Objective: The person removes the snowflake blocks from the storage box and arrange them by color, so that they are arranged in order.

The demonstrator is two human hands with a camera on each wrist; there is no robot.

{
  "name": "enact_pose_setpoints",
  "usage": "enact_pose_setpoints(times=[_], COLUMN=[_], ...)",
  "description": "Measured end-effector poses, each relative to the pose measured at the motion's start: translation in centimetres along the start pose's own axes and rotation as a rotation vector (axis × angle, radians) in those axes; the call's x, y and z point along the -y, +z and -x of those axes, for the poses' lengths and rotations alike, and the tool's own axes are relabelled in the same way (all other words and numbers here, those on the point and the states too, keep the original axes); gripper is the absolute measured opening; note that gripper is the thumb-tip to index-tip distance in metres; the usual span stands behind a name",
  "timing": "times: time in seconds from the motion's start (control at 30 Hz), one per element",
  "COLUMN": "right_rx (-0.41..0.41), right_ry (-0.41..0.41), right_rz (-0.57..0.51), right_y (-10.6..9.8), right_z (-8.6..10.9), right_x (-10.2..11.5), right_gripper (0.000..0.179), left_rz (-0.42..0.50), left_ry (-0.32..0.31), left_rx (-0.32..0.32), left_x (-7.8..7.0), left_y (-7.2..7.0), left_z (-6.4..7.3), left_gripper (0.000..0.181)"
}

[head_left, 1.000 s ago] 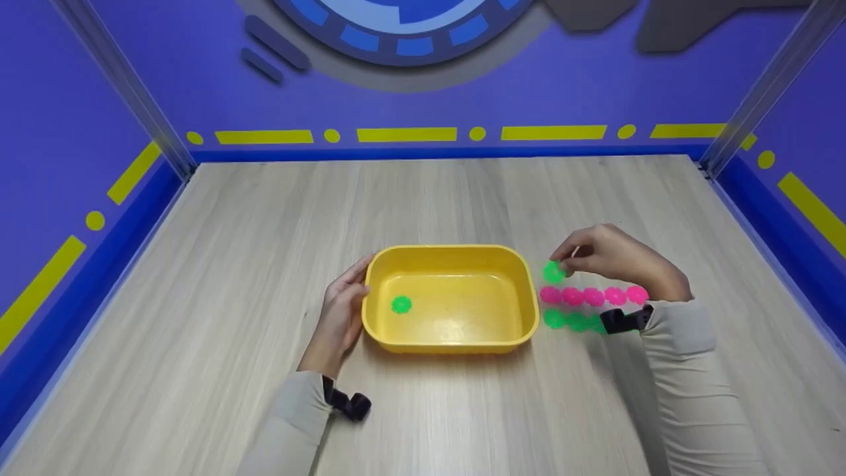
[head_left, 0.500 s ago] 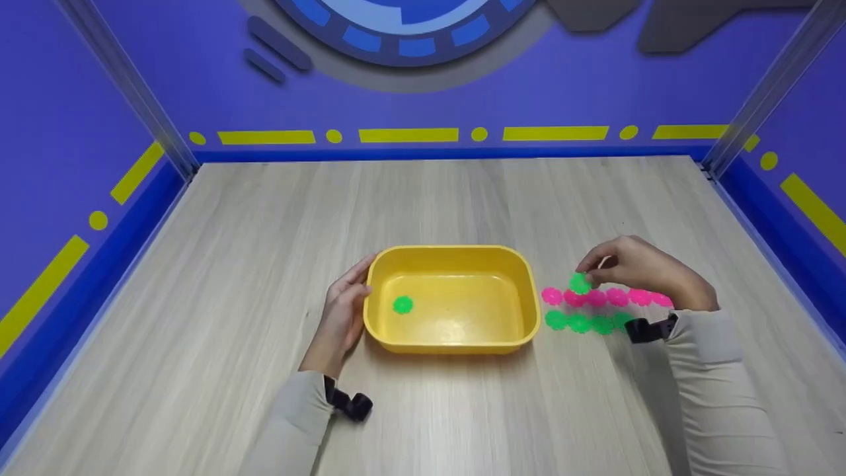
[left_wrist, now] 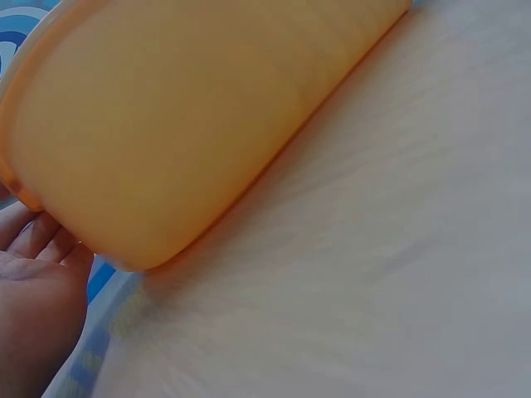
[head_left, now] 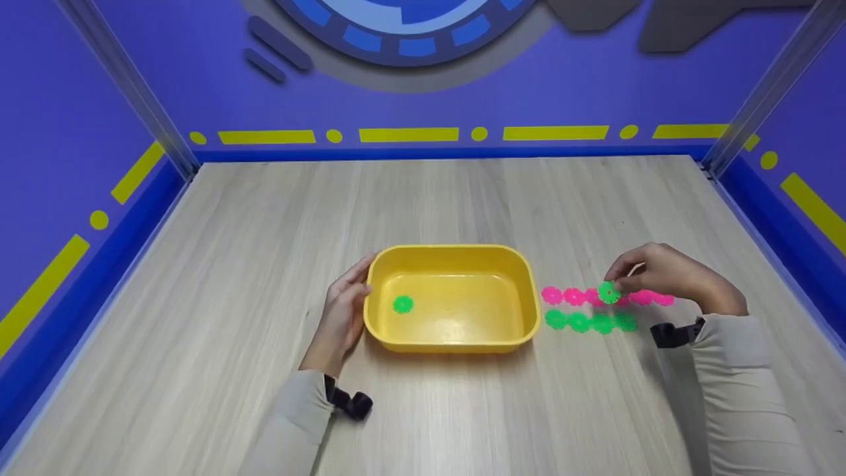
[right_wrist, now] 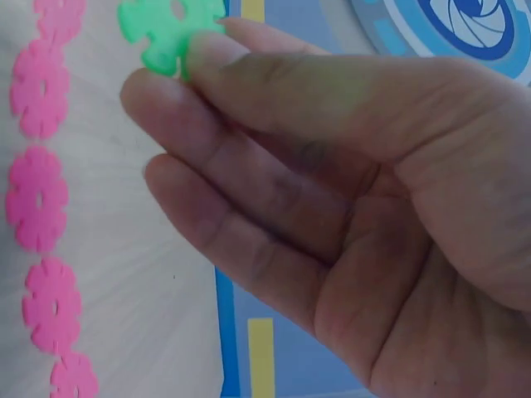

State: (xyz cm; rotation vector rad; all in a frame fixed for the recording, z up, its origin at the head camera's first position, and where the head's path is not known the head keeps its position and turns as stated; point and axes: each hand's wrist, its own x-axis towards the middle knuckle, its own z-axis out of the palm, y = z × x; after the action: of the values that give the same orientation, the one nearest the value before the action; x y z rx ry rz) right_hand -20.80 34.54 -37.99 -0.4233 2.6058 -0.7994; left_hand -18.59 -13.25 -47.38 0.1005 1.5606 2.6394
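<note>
My right hand (head_left: 674,272) pinches a green snowflake-shaped plastic disc (head_left: 609,292) between thumb and fingertips, above the row of pink notched discs (head_left: 574,297) on the table. In the right wrist view the thumb presses on the edge of the green disc (right_wrist: 170,33), which has slots and a small central hole. Nearer the body lies a row of green discs (head_left: 579,322). My left hand (head_left: 342,307) holds the left end of a yellow plastic tub (head_left: 453,345), thumb at the rim. A single green disc (head_left: 402,304) lies inside on the tub floor.
The wood-grain table (head_left: 423,416) carries the tub, with both rows just off its right end. Blue-purple panels (head_left: 423,106) with yellow markings enclose the back and sides. Metal posts (head_left: 125,86) stand at the rear corners.
My right hand has moved to the right and slightly toward the body with the green disc, from beside the tub to over the pink row. The left hand stays at the tub.
</note>
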Motion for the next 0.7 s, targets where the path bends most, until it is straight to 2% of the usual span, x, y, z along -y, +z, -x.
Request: enact_pose_setpoints(times=[0.3, 0.7], right_rx=[0.05, 0.102], right_ry=[0.049, 0.077], right_rz=[0.0, 0.006], right_y=[-0.4, -0.4], right_z=[0.6, 1.8], right_x=[-1.8, -3.4], right_gripper=[0.015, 0.014], left_rz=[-0.005, -0.002], left_ry=[-0.012, -0.022], left_rx=[-0.019, -0.019], left_x=[-0.2, -0.2], left_y=[0.2, 0.2], left_z=[0.0, 0.0], left_gripper=[0.063, 0.063])
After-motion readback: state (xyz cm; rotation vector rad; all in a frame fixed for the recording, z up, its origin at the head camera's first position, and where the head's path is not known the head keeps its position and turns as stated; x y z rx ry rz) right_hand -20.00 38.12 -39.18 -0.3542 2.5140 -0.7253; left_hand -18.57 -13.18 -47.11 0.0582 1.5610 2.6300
